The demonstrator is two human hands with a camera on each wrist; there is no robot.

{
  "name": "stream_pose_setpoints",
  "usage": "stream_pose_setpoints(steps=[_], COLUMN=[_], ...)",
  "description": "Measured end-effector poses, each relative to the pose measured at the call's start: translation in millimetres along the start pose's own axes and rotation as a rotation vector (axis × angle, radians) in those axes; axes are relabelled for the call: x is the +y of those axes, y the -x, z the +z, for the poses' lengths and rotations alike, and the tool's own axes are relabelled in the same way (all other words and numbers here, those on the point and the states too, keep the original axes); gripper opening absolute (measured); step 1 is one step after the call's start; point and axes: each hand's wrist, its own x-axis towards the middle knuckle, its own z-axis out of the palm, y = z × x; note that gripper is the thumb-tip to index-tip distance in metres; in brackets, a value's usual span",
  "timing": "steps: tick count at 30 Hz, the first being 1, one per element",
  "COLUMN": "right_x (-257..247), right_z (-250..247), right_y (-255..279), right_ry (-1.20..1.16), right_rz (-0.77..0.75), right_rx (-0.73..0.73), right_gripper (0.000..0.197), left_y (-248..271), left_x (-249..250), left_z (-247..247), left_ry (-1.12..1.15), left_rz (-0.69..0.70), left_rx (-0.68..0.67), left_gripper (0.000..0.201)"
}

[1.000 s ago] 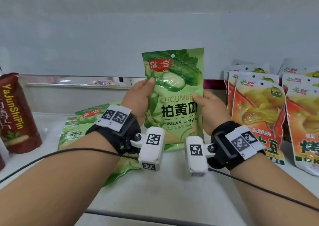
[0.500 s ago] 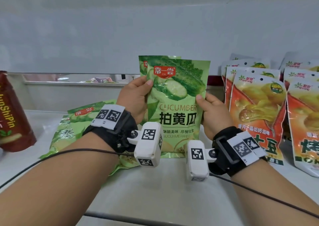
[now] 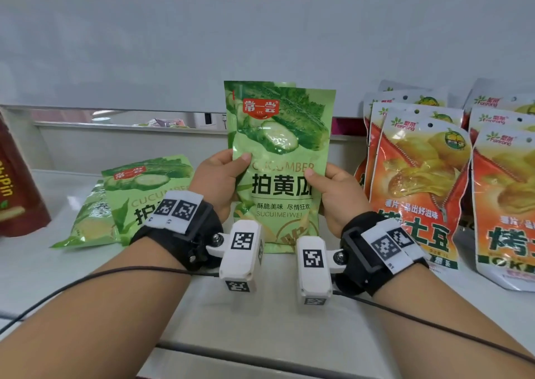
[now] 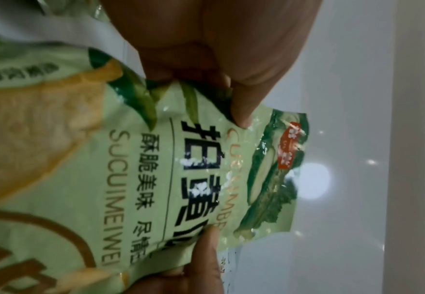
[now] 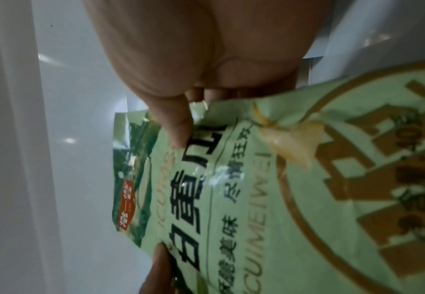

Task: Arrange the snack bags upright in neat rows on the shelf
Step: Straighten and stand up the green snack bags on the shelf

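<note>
Green cucumber bag gripped in both hands over shelf

Green cucumber snack bag (image 3: pixel 279 161) held upright, front facing the camera, between both hands above the white shelf (image 3: pixel 260 315). Bottom edge hidden behind the wrist cameras, cannot tell if it touches the shelf. Left hand (image 3: pixel 215 180) grips the bag's left edge, thumb on the front by the word CUCUMBER, fingers curled behind. Right hand (image 3: pixel 337 193) grips the right edge the same way, thumb on front, fingers behind. Second green bag edge (image 3: pixel 231 94) peeks out behind the held one at top left; whether the hands hold it too is unclear.

Left wrist view: bag (image 4: pixel 156 179) fills the frame, left thumb (image 4: pixel 241 107) pressed on its front, right thumb tip at the bottom. Right wrist view: same bag (image 5: pixel 256 199), right thumb (image 5: pixel 178 127) pinching the edge, the fingers behind it mostly hidden.

Two more green bags lie flat on the shelf to the left: one face up (image 3: pixel 144 187), overlapping another (image 3: pixel 92 219) partly under it. Orange chip bags (image 3: pixel 417 181) stand upright in rows on the right, leaning back toward the wall, just beside the right hand. Dark red bag (image 3: pixel 17 181) stands at far left, well apart. White wall (image 3: pixel 260 31) behind. Black cables (image 3: pixel 86 280) run from both wrist straps.
</note>
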Motion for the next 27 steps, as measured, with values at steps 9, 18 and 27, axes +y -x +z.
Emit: stream_pose_setpoints(steps=[9,18,27], right_x=[6,10,8], right_z=[-3,-11,-11], right_y=[-3,-8,-4], right_ry=[0.043,0.009,0.067], right_rz=[0.035,0.084,0.086], right_rx=[0.021,0.105,0.197], right_gripper=[0.013,0.016,0.016], left_y=[-8,-11,-12], left_x=[-14,-28,-31], left_z=[-7,-9,-10], left_ry=[0.034,-0.027,0.016], left_rz=[-0.072,-0.075,-0.114], left_rx=[-0.054,0.014,0.008], left_gripper=[0.011,0.038,0.032])
